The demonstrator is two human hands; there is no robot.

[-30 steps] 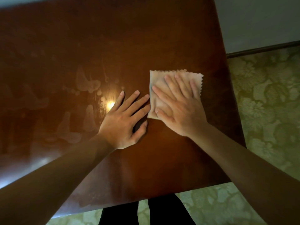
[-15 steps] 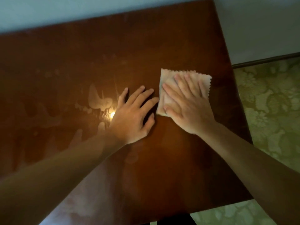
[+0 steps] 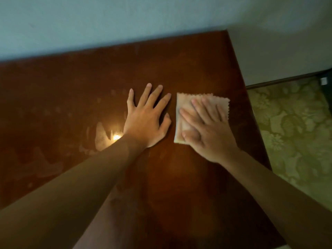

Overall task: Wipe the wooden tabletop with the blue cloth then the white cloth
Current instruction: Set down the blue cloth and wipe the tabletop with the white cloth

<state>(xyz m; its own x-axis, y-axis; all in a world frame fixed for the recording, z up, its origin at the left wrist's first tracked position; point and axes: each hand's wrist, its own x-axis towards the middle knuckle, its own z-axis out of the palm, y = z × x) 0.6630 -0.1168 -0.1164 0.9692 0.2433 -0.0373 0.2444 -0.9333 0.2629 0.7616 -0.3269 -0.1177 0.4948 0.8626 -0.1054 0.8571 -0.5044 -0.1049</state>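
White cloth (image 3: 186, 108) is pressed flat under the open right hand (image 3: 206, 130), left hand (image 3: 145, 121) flat on tabletop (image 3: 197, 60); smears may be missed in glare

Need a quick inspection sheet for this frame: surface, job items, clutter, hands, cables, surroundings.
Surface: dark wooden tabletop, glossy, with pale smears and a light glare at left.
Job's things: white cloth, folded, zigzag edge, flat on the table near its right edge. Blue cloth not seen.
Clutter: nothing seen.
Hands: left hand flat on bare wood, fingers spread, beside the cloth; right hand flat on the cloth, fingers straight, pressing.
Cables: nothing seen.
Surroundings: pale wall behind, dark baseboard, floral patterned floor at right.
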